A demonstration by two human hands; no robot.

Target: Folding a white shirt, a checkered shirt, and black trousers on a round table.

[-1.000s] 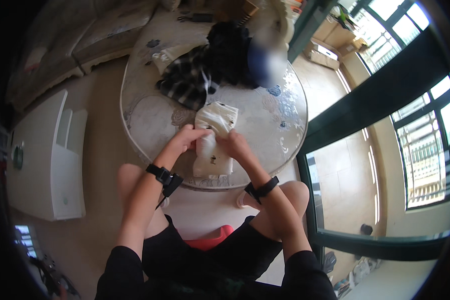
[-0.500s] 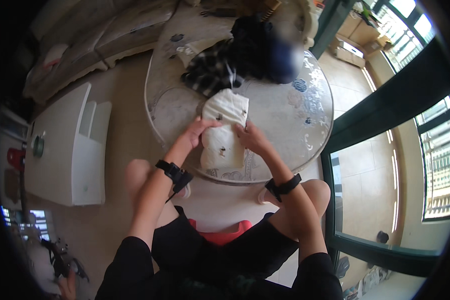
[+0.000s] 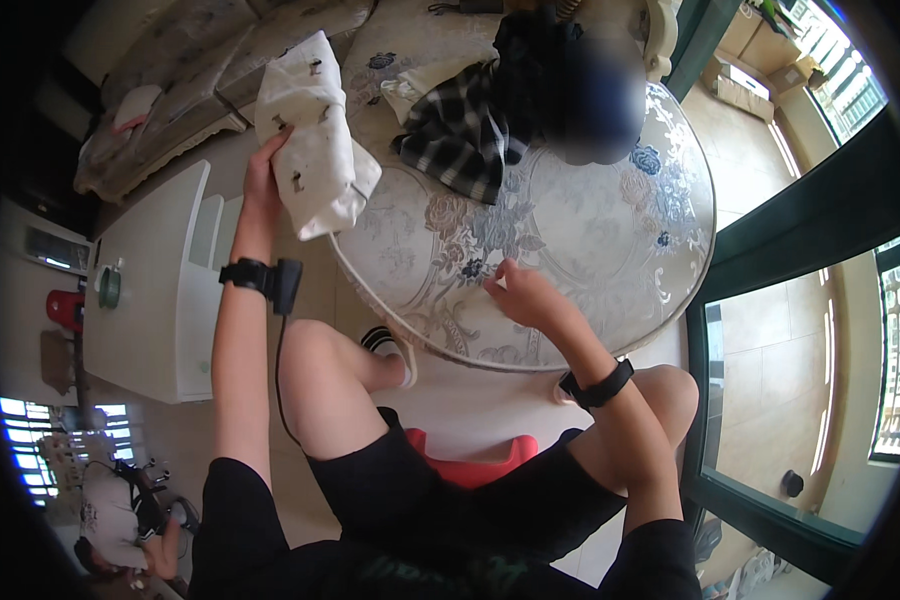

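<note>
My left hand [image 3: 263, 170] grips a folded white cloth [image 3: 313, 135] with small dark animal prints and holds it up past the table's left edge. The cloth is folded into a long bundle, with a loose corner sticking out on its right side. Over the near part of the oval table [image 3: 390, 250], my right hand [image 3: 527, 296] is closed with thumb and fingers pressed together. A small pale bit shows at its fingertips, too small to name. Beyond it lies a black-and-white checked garment [image 3: 455, 130], rumpled, beside a dark garment [image 3: 532, 60].
A blurred dark-blue rounded thing [image 3: 610, 110] sits at the table's far right. A white cabinet [image 3: 145, 280] stands left, a sofa [image 3: 170, 100] behind it. Green-framed glass doors [image 3: 770, 520] border the right. A red stool [image 3: 475, 465] is under me. Another person [image 3: 120, 520] shows at lower left.
The folded white cloth has left the table, raised to the far left in my left hand. My right hand has let go of it and stays low over the table. The view has shifted slightly.
</note>
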